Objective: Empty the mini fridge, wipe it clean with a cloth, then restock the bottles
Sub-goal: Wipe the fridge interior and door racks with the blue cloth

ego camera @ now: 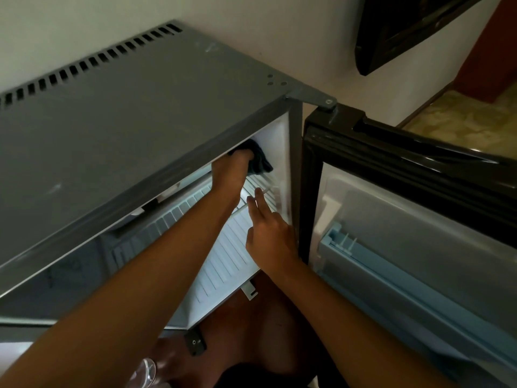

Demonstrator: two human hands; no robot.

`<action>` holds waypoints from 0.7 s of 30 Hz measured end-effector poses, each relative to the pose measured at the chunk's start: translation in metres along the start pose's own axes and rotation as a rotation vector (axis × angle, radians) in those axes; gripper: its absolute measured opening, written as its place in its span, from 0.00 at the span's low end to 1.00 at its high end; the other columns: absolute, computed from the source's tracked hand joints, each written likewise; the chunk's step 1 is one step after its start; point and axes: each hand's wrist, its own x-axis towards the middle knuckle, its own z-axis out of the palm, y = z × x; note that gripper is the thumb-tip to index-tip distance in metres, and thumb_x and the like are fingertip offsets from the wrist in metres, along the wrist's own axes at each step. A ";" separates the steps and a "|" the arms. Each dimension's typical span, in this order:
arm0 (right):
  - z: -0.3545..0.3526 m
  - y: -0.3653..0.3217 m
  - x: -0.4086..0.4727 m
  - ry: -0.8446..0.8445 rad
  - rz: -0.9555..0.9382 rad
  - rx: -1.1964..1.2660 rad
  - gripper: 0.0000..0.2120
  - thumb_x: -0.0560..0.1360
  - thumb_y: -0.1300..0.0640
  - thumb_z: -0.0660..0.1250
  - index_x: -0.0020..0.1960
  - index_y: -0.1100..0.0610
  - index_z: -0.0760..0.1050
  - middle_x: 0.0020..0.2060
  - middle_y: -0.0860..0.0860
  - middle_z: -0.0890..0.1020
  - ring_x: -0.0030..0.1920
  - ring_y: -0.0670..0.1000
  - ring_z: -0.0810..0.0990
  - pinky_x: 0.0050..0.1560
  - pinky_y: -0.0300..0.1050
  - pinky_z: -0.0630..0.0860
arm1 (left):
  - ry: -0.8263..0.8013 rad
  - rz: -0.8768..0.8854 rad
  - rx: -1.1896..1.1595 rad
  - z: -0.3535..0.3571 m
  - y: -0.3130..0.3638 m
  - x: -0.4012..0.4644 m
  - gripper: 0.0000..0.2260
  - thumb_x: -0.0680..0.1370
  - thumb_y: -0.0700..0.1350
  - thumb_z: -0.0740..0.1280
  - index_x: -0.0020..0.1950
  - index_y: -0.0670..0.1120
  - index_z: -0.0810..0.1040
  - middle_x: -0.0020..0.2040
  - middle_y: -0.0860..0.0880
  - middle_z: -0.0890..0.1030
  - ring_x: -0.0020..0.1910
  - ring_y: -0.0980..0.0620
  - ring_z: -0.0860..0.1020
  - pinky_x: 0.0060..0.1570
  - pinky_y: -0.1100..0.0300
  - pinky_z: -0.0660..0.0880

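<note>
Glass [147,372], clear and blurred, was seen at the bottom edge of the view, below the left forearm; what it belonged to could not be told. Beside it a dark bracket [195,343] was fixed at the lower front corner of the fridge [134,113].

Farther in, the right hand [270,239] was held over the front right part of the white ribbed shelf [223,259], near the right edge of the fridge opening. Its fingers were kept straight and close together, pointed inward, and nothing was gripped. Whether the shelf was touched could not be told.

Beyond it, the left hand [232,170] was reached up under the grey top of the fridge, at the upper right corner of the interior. Its fingers were curled round a dark cloth [258,161], which was pressed against the white right inner wall [279,152].

To the right, the door [419,219] was stood wide open, a pale blue rack [363,256] set along its inside. No bottles were visible.
</note>
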 end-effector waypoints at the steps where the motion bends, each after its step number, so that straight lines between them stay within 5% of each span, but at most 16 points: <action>1: 0.001 0.000 0.000 -0.005 -0.003 0.007 0.33 0.68 0.64 0.71 0.73 0.60 0.69 0.76 0.56 0.64 0.34 0.52 0.78 0.29 0.42 0.76 | 0.010 0.029 -0.026 0.000 -0.004 -0.001 0.14 0.75 0.33 0.66 0.42 0.53 0.70 0.43 0.54 0.76 0.46 0.55 0.76 0.55 0.57 0.73; 4: 0.000 0.001 0.000 0.001 -0.018 0.024 0.33 0.69 0.65 0.70 0.73 0.60 0.68 0.76 0.56 0.65 0.31 0.51 0.76 0.27 0.43 0.76 | -0.046 0.084 -0.058 0.002 -0.011 -0.011 0.18 0.75 0.32 0.64 0.56 0.53 0.71 0.49 0.54 0.77 0.51 0.55 0.77 0.60 0.54 0.75; 6: -0.004 -0.001 -0.001 0.029 -0.014 0.047 0.35 0.65 0.67 0.73 0.72 0.62 0.69 0.68 0.59 0.75 0.27 0.51 0.75 0.24 0.43 0.75 | -0.092 0.076 -0.078 0.004 -0.015 -0.016 0.22 0.76 0.32 0.63 0.65 0.52 0.70 0.54 0.52 0.77 0.57 0.50 0.77 0.62 0.50 0.75; 9: -0.005 -0.002 -0.002 0.021 0.034 0.121 0.33 0.64 0.67 0.74 0.69 0.64 0.71 0.43 0.60 0.83 0.25 0.53 0.77 0.24 0.47 0.77 | -0.132 0.104 -0.055 0.007 -0.021 -0.027 0.19 0.74 0.35 0.63 0.60 0.55 0.71 0.55 0.50 0.78 0.59 0.45 0.77 0.64 0.43 0.74; 12: -0.001 0.001 -0.002 -0.031 0.075 0.145 0.27 0.67 0.65 0.74 0.65 0.64 0.74 0.33 0.57 0.81 0.27 0.54 0.79 0.26 0.47 0.78 | -0.171 0.104 -0.020 0.006 -0.025 -0.036 0.18 0.72 0.39 0.64 0.58 0.57 0.71 0.57 0.49 0.78 0.60 0.44 0.77 0.64 0.42 0.74; 16: -0.004 0.003 -0.002 0.036 0.015 0.132 0.31 0.62 0.67 0.77 0.64 0.64 0.74 0.41 0.59 0.84 0.26 0.53 0.78 0.25 0.44 0.78 | -0.117 0.124 -0.055 0.004 -0.026 -0.033 0.27 0.77 0.33 0.66 0.72 0.49 0.61 0.52 0.54 0.76 0.53 0.54 0.78 0.57 0.54 0.78; 21: -0.009 0.003 -0.001 0.027 -0.046 0.077 0.34 0.66 0.66 0.73 0.71 0.60 0.70 0.70 0.56 0.73 0.29 0.51 0.78 0.30 0.36 0.68 | -0.058 0.128 -0.156 0.001 -0.011 -0.026 0.16 0.77 0.35 0.68 0.59 0.50 0.69 0.50 0.56 0.78 0.51 0.57 0.78 0.57 0.57 0.76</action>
